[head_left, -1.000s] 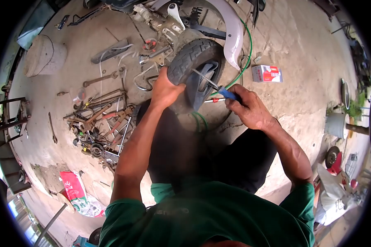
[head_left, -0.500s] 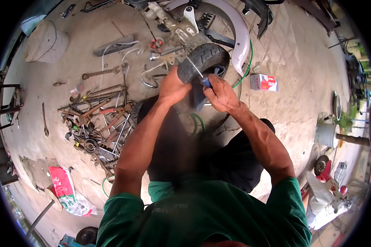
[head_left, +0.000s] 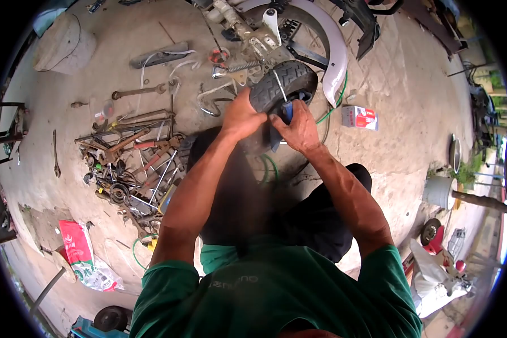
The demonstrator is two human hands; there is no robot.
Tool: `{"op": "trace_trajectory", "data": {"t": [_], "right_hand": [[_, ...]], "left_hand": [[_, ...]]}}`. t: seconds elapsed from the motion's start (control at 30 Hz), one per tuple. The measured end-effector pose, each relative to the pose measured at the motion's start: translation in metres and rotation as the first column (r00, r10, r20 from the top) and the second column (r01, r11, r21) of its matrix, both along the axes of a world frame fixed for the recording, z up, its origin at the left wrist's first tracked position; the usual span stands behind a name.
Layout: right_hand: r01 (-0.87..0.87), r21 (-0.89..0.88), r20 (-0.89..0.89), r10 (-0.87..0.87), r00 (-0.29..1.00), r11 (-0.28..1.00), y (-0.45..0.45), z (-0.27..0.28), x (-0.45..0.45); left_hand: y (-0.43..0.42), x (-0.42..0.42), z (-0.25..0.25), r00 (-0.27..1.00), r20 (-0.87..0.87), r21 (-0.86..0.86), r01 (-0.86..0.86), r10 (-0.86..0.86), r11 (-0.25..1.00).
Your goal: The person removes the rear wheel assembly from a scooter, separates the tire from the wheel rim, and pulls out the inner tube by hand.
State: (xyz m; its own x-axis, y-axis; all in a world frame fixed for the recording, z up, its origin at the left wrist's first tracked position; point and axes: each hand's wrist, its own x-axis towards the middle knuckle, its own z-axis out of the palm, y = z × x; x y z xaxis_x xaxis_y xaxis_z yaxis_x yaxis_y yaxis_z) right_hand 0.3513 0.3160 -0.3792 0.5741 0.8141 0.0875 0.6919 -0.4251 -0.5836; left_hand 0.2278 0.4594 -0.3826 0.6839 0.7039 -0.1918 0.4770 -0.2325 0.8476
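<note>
Just above the middle of the frame, the left hand (head_left: 243, 117) is gripping the lower left part of the tyre (head_left: 298, 78), its thumb pointing right and its fingers mostly hidden. Just beside it, the right hand (head_left: 301, 129) is wrapping the blue handle of a screwdriver (head_left: 288, 110), whose thin shaft is pointing upward and crossing in front of the tread. The tyre is leaning at upper centre, above the person's dark trousers (head_left: 328, 225). A pale fender (head_left: 337, 65) is curving above and to the right of it, and a green hose (head_left: 324, 118) is running below the fender's tip. Farther right, a small box (head_left: 360, 118) is resting on the floor (head_left: 394, 146). Left of the hands, a heap of tools (head_left: 143, 164) is spreading out, with a large wrench (head_left: 141, 92) lying above it. A bucket (head_left: 65, 48) is standing in the upper left, and a red and white bag (head_left: 90, 259) is lying in the lower left.
</note>
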Motion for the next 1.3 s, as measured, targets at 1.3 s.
{"op": "trace_trajectory", "data": {"t": [1.3], "right_hand": [[0.46, 0.217, -0.607, -0.25, 0.754, 0.861, -0.031, -0.068, -0.023]], "left_hand": [[-0.045, 0.002, 0.021, 0.98, -0.196, 0.811, 0.146, 0.029, 0.567]]}}
